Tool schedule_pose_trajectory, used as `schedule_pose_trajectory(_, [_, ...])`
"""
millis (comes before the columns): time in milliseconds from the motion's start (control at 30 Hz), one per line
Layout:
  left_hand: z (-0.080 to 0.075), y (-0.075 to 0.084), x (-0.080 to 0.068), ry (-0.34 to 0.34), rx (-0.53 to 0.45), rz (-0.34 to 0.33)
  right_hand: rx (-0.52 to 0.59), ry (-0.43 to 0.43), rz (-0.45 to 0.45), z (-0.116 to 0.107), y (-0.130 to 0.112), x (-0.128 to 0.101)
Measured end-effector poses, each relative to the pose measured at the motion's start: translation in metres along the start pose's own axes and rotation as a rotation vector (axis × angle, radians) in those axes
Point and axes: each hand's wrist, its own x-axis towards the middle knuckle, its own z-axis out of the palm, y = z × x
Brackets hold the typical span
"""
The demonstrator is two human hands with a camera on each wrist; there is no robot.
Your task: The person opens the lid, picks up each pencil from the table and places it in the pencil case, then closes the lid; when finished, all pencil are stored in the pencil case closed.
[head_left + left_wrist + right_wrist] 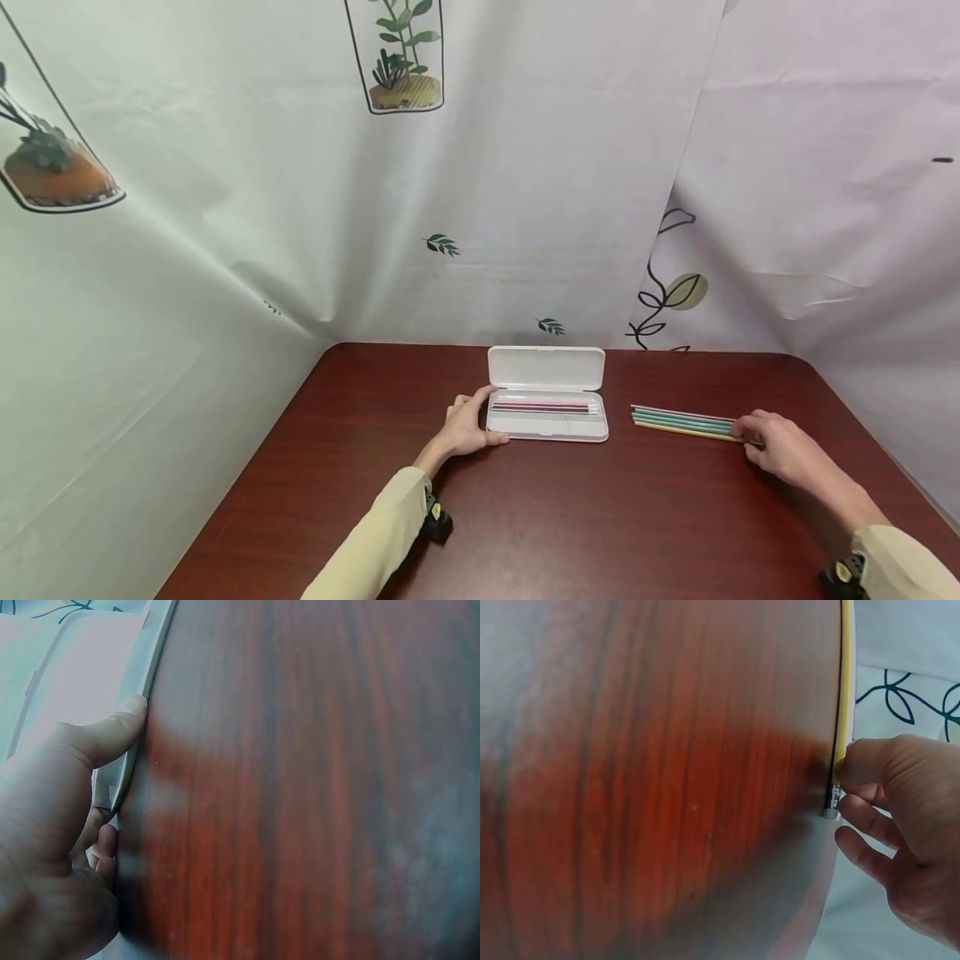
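An open white pencil case [547,423] lies mid-table, lid up, with a few pink and dark pencils [543,407] inside. My left hand [467,427] grips the case's left end, thumb on the front edge [120,724] of the case [142,671]. To the right lies a row of teal, lilac and yellow pencils [681,422]. My right hand [776,450] is at their right ends, fingers curled round the ends; in the right wrist view the thumb [862,761] presses on the yellow pencil [844,682].
The dark red wooden table [525,517] is walled on three sides by white cloth printed with plants [405,58]. Its right edge [900,467] runs close to my right hand.
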Motion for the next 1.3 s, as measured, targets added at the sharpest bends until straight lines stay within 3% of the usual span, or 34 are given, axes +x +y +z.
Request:
schedule_pose_trajectory(567, [-0.001,-0.001,0.000,0.004,0.005,0.021,0.041,-0.102,0.004,-0.003,0.001,0.002])
schedule_pose_trajectory(933, [-0.002,0.001,0.000,0.007,0.004,0.022,0.050,-0.032,-0.054,-0.001,0.001,0.003])
schedule_pose_trajectory(1300, [-0.003,0.003,-0.001,-0.008,-0.013,0.014,0.116,0.027,-0.120,0.006,-0.016,0.024])
